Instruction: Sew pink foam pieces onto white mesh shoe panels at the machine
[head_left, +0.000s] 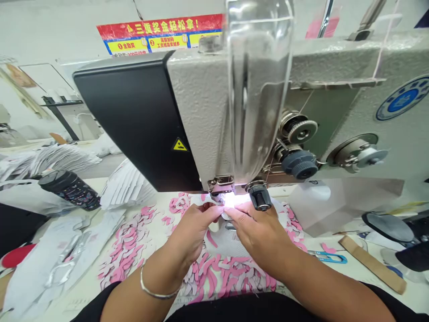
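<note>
At the far left of the frame, fanned stacks of white cut pieces (56,161) lie beside a black patterned bottle (69,190), with flat white pieces with silvery marks (43,273) at lower left. Loose pink-and-white cutouts (127,246) spread across the worktop (335,273) in front of the person. The left hand (191,232), a thin metal bangle (157,286) at its wrist, reaches to the sewing machine (201,112) at centre. The right hand (258,232) meets it there, and the fingers of both hands are nearly closed, pinching a small white-and-pink piece (214,200) at the presser foot (219,185) under the bright lamp glare, which hides the exact grip. Further right lie blue-handled thread snips (328,257) and a brown strip (372,264).
</note>
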Motion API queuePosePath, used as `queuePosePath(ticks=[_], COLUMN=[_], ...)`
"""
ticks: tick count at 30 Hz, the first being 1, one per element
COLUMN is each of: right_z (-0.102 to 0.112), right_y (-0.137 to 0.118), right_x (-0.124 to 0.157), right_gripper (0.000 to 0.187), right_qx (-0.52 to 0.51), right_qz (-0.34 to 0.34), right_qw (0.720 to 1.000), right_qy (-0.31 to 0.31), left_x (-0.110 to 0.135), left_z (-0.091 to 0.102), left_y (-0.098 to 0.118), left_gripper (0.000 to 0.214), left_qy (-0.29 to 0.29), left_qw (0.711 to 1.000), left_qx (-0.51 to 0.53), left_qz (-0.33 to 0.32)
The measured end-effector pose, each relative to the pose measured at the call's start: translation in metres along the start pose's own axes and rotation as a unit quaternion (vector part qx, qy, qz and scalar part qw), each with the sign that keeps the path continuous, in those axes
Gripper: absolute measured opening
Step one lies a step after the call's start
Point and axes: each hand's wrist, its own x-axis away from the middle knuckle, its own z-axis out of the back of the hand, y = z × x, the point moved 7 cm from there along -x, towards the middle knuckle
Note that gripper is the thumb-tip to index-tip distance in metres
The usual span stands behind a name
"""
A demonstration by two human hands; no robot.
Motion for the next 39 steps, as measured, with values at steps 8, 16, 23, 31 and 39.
queuePosePath(ticks=[8,16,23,31,39], right_z=[0.005,0.0,-0.003,-0.006,-0.005], right_y=[0.023,0.027,0.034,0.034,0.035], right_x=[-0.006,-0.006,-0.005,-0.003,-0.003], right_gripper=[0.032,0.051,0.052,0.046,0.043], right_qx=[-0.081,-0.078,-0.129,-0.117,-0.112], right_qz=[-0.025,0.008,-0.011,-0.006,-0.006], right_qw=[0.995,0.997,0.991,0.992,0.993], right_qy=[-0.044,-0.014,0.019,0.038,0.037], left_x=[-0.003,-0.009,0.03,0.049,0.044], left_z=[-0.002,0.003,0.004,-0.043,-0.035], left_y=[0.006,0.004,0.043,0.063,0.059], left_gripper=[0.005,0.013,0.024,0.023,0.007], left_qy=[-0.006,0.0,0.038,-0.037,-0.027], left_qw=[1.0,0.998,0.829,0.474,0.454], left_qx=[0.014,-0.063,-0.518,-0.729,-0.696], left_qz=[-0.012,0.01,-0.206,-0.493,-0.555])
